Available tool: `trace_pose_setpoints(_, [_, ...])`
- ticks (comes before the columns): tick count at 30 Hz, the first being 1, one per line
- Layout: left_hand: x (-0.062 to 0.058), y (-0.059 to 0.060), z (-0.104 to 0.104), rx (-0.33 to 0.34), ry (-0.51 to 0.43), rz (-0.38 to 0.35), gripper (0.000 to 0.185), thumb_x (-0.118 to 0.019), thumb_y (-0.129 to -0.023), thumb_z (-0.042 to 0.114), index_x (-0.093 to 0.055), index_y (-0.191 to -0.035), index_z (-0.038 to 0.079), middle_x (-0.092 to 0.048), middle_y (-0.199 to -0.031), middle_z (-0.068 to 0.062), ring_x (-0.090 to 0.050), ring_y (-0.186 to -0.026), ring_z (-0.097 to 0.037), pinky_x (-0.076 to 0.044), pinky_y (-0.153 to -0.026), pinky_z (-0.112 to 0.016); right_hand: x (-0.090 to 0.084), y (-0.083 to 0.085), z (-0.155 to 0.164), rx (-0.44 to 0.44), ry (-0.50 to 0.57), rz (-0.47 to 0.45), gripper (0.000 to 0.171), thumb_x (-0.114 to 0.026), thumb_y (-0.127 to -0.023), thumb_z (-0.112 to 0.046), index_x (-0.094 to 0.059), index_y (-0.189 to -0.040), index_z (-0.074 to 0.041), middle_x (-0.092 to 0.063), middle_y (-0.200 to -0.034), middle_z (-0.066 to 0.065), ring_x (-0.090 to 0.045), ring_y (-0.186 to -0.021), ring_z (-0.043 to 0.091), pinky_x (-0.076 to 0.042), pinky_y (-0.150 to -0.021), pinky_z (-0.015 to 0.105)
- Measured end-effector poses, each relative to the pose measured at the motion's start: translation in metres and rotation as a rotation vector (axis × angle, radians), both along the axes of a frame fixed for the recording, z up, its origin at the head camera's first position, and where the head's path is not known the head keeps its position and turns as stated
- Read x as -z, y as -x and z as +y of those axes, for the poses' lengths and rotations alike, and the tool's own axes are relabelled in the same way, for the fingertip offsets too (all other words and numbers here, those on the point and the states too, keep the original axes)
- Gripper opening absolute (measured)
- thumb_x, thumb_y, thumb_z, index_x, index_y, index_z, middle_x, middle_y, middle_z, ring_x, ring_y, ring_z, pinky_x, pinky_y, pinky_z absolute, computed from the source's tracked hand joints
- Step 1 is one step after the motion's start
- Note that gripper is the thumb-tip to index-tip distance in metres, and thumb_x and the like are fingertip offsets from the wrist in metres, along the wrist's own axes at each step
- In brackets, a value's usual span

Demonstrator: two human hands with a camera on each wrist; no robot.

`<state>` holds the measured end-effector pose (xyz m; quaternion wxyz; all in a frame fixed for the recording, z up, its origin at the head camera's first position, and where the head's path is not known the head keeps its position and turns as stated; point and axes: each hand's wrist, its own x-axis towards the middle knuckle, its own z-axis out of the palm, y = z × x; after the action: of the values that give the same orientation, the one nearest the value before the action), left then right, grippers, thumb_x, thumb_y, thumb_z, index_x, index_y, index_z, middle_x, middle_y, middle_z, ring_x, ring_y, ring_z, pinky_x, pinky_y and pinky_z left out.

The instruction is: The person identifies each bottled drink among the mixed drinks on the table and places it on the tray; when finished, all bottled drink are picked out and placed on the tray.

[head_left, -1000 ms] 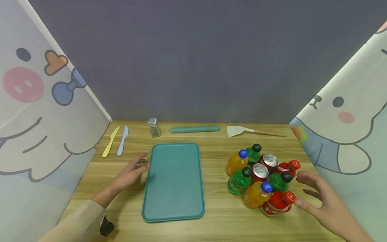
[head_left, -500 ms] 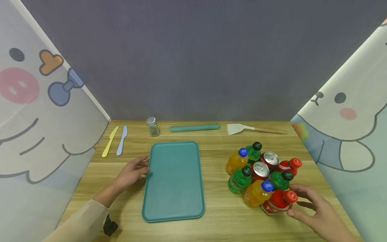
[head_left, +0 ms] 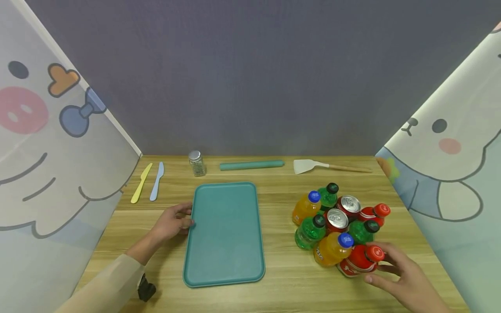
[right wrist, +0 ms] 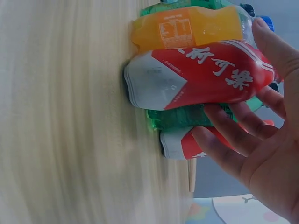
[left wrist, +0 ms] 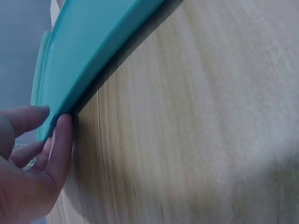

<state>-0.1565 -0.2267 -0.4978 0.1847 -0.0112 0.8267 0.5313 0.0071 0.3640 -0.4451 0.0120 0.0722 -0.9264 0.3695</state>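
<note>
In the head view my left hand (head_left: 171, 223) is at the left edge of the teal tray (head_left: 225, 234), which lies flat on the table. The left wrist view shows the thumb over the tray's rim (left wrist: 88, 60) and the fingers against its outer side, pinching the edge. On the right, my right hand (head_left: 399, 278) reaches around a red cola bottle (head_left: 358, 261). Its thumb (right wrist: 273, 44) is spread away near the bottle's neck, and its fingertips (right wrist: 212, 112) are right at the bottle's side. That bottle stands upright at the near end of a tight group of drinks.
Around it stand orange soda bottles (head_left: 332, 250), green bottles (head_left: 309, 234), red cans (head_left: 336, 220) and another red bottle (head_left: 373, 215). Along the back lie a white spatula (head_left: 332, 168), a teal rod (head_left: 252, 165), a shaker (head_left: 197, 164), and yellow (head_left: 141, 183) and blue (head_left: 157, 181) knives.
My right hand has moved left and closer to the near red bottle, its fingers passing behind it. My left hand has settled onto the tray's edge. Drinks and tray stay put.
</note>
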Motion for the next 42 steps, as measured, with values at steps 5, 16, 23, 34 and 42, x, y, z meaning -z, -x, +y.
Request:
trace_pose_setpoints(5, [0.000,0.000,0.000,-0.011,-0.001,-0.027,0.068,-0.067,-0.091,-0.003,-0.038,-0.153,-0.006,-0.049,-0.138,-0.029,-0.067,-0.094,-0.022,-0.064,-0.077,-0.039,0.004,-0.002,-0.002,0.009,0.038,0.012,0.073,-0.090,-0.076,-0.010,-0.055,-0.140,-0.012,-0.057,-0.126,-0.018,-0.055,-0.108,-0.012,-0.062,-0.073,0.027])
trace_pose_setpoints(16, [0.003,0.002,0.000,-0.002,0.005,-0.006,0.067,-0.067,-0.092,-0.003,-0.040,-0.153,-0.006,-0.051,-0.137,-0.029,-0.068,-0.090,-0.020,-0.064,-0.076,-0.038,0.004,-0.007,-0.017,0.190,0.057,0.045,0.061,-0.091,-0.075,-0.011,-0.062,-0.129,-0.010,-0.061,-0.114,-0.019,-0.060,-0.100,-0.013,-0.062,-0.068,0.021])
trace_pose_setpoints(23, [0.003,0.001,-0.001,0.002,-0.001,0.009,0.067,-0.067,-0.092,-0.004,-0.040,-0.153,-0.006,-0.052,-0.135,-0.028,-0.067,-0.088,-0.020,-0.064,-0.073,-0.040,0.005,-0.008,-0.018,0.209,0.055,0.082,0.060,-0.093,-0.072,-0.009,-0.066,-0.126,-0.011,-0.064,-0.111,-0.018,-0.061,-0.099,-0.014,-0.061,-0.066,0.018])
trace_pose_setpoints(34, [0.006,-0.002,-0.002,-0.013,-0.020,-0.006,0.066,-0.066,-0.092,-0.005,-0.039,-0.153,-0.006,-0.050,-0.135,-0.027,-0.068,-0.086,-0.019,-0.064,-0.071,-0.039,-0.014,-0.016,-0.013,0.206,0.101,0.133,0.060,-0.088,-0.073,0.006,-0.064,-0.128,-0.002,-0.066,-0.114,-0.018,-0.065,-0.100,-0.009,-0.062,-0.065,0.023])
trace_pose_setpoints(42, [0.005,0.001,0.001,-0.020,-0.012,-0.001,0.065,-0.066,-0.092,-0.006,-0.040,-0.152,-0.006,-0.051,-0.133,-0.027,-0.066,-0.083,-0.019,-0.064,-0.069,-0.038,-0.057,-0.016,-0.009,0.223,0.059,0.242,0.065,-0.090,-0.065,0.014,-0.066,-0.125,0.000,-0.067,-0.114,-0.014,-0.064,-0.098,-0.011,-0.059,-0.062,0.017])
